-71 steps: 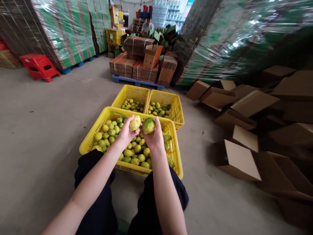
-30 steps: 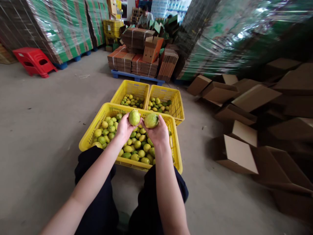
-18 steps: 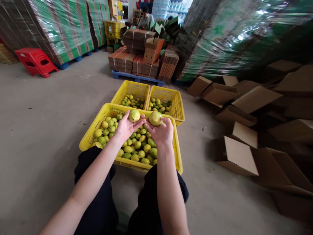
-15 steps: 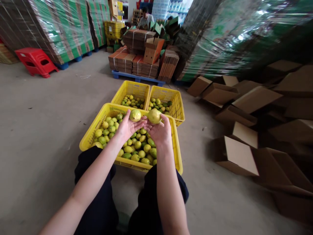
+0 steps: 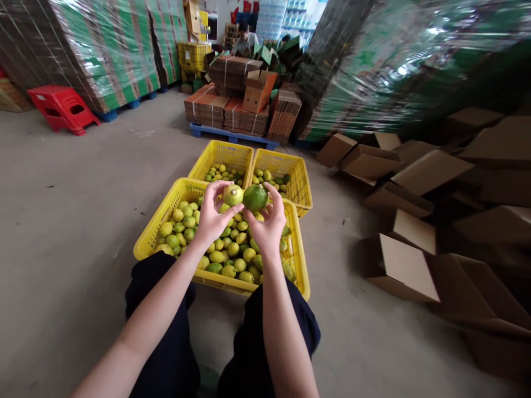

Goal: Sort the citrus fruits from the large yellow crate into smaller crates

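Warehouse floor (image 5: 83, 182): pinching a pale yellow fruit (image 5: 233, 194) in the left hand (image 5: 213, 218), fingers curling over the top, thumb bracing underneath, a blunt end facing the head camera. Clasping a green fruit (image 5: 255, 197) in the right hand (image 5: 269, 224), thumb below and fingers wrapping the outer side. Gripping both by the edges, probably so as to leave the near faces bare to the eye. Bringing the hands close together, thumbs almost meeting, perhaps for easy comparing; too close for telling touching from just beside.

Hovering above the loose fruit (image 5: 228, 271) of a large yellow crate (image 5: 146, 250), likely so as to let any slip fall back among the rest. Sitting or crouching with dark-trousered knees (image 5: 153, 284) at the near edge, presumably for a short reach. Facing a back left crate (image 5: 203, 159) and a back right crate (image 5: 305, 190), both partly filled, seemingly parked within arm's length. Working before a blue pallet (image 5: 234, 137) of bundled cartons (image 5: 207, 109), with open boxes (image 5: 409, 265) heaping up to the right, apparently tossed aside for floor room.
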`<control>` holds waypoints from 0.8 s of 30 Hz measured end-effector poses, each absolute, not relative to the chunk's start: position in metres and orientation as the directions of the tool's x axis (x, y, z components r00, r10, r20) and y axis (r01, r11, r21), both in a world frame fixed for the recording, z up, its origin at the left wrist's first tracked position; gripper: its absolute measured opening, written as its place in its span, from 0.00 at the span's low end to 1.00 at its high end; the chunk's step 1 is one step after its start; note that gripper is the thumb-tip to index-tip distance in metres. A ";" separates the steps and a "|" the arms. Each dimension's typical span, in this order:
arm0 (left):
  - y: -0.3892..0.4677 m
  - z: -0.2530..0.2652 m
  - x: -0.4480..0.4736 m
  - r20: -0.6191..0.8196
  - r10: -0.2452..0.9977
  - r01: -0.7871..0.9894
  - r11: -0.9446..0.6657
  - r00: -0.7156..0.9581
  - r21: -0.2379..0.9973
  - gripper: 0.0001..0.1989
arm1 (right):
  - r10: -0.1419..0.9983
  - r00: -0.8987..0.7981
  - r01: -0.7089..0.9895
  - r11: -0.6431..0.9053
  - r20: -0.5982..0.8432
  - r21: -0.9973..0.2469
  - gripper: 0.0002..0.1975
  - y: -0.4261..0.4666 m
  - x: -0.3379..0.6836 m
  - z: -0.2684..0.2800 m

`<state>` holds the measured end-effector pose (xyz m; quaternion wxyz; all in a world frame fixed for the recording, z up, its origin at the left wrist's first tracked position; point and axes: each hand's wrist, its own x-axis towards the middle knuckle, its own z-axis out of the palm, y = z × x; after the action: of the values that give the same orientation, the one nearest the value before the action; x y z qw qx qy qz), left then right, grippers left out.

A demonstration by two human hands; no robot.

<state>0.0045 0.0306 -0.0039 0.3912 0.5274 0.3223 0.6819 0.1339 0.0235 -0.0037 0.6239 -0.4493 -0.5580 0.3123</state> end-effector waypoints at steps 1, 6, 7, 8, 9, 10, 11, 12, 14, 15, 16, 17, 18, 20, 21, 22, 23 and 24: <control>0.030 -0.003 0.004 0.487 0.865 -0.187 -0.502 -0.123 0.845 0.26 | 0.872 0.194 0.140 0.428 0.449 -0.893 0.32 0.024 0.134 -0.005; 0.030 -0.001 -0.003 0.492 0.862 -0.102 -0.504 -0.120 0.858 0.26 | 0.811 0.272 0.143 0.498 0.518 -0.855 0.27 0.029 0.134 -0.010; 0.030 -0.001 -0.005 0.476 0.871 -0.099 -0.487 -0.117 0.868 0.26 | 0.811 0.259 0.123 0.510 0.524 -0.851 0.26 0.030 0.135 -0.011; 0.031 0.000 -0.007 0.452 0.886 -0.113 -0.462 -0.102 0.880 0.26 | 0.818 0.235 0.095 0.518 0.525 -0.850 0.25 0.032 0.136 -0.012; 0.031 0.000 -0.009 0.418 0.905 -0.144 -0.425 -0.075 0.894 0.25 | 0.829 0.207 0.057 0.521 0.520 -0.852 0.25 0.033 0.138 -0.012; 0.031 0.000 -0.010 0.375 0.926 -0.187 -0.376 -0.041 0.908 0.25 | 0.842 0.178 0.014 0.515 0.509 -0.857 0.25 0.034 0.140 -0.012; 0.032 -0.001 -0.010 0.326 0.945 -0.235 -0.318 -0.004 0.919 0.25 | 0.857 0.151 -0.029 0.502 0.492 -0.865 0.26 0.034 0.143 -0.012; 0.032 -0.001 -0.010 0.276 0.961 -0.280 -0.258 0.026 0.925 0.25 | 0.874 0.125 -0.063 0.480 0.470 -0.875 0.27 0.034 0.145 -0.010; 0.032 -0.005 -0.007 0.187 0.981 -0.350 -0.156 0.056 0.924 0.24 | 0.905 0.074 -0.091 0.424 0.418 -0.901 0.27 0.031 0.149 -0.007; 0.032 -0.007 -0.005 0.156 0.986 -0.370 -0.123 0.060 0.921 0.24 | 0.918 0.054 -0.078 0.396 0.393 -0.915 0.27 0.029 0.150 -0.005; 0.031 -0.008 -0.002 0.134 0.989 -0.382 -0.101 0.062 0.919 0.24 | 0.927 0.042 -0.050 0.374 0.372 -0.926 0.27 0.027 0.150 -0.004; 0.031 -0.010 0.001 0.117 0.991 -0.387 -0.084 0.064 0.918 0.24 | 0.932 0.040 -0.014 0.361 0.360 -0.933 0.26 0.024 0.148 -0.003; 0.030 -0.012 0.005 0.100 0.993 -0.384 -0.069 0.062 0.921 0.25 | 0.933 0.051 0.021 0.356 0.356 -0.934 0.25 0.022 0.146 -0.002; 0.029 -0.014 0.011 0.062 0.998 -0.365 -0.047 0.028 0.930 0.27 | 0.929 0.100 0.064 0.350 0.355 -0.934 0.23 0.019 0.140 -0.001; 0.028 -0.014 0.014 0.035 0.999 -0.354 -0.035 -0.008 0.934 0.29 | 0.928 0.137 0.063 0.340 0.345 -0.938 0.23 0.018 0.136 -0.001; 0.027 -0.014 0.016 0.002 0.999 -0.342 -0.019 -0.050 0.939 0.29 | 0.930 0.178 0.046 0.318 0.321 -0.947 0.23 0.018 0.133 -0.001; 0.026 -0.014 0.018 -0.030 0.995 -0.331 -0.003 -0.095 0.944 0.28 | 0.936 0.215 0.013 0.284 0.280 -0.959 0.24 0.019 0.130 -0.002; 0.026 -0.014 0.019 -0.057 0.989 -0.319 0.011 -0.135 0.948 0.25 | 0.943 0.247 -0.034 0.238 0.223 -0.971 0.25 0.019 0.128 -0.002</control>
<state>0.0194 0.0260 -0.0142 0.5454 0.3672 0.4561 0.5997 0.1279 0.0193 -0.0023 0.6276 -0.4790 -0.4746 0.3891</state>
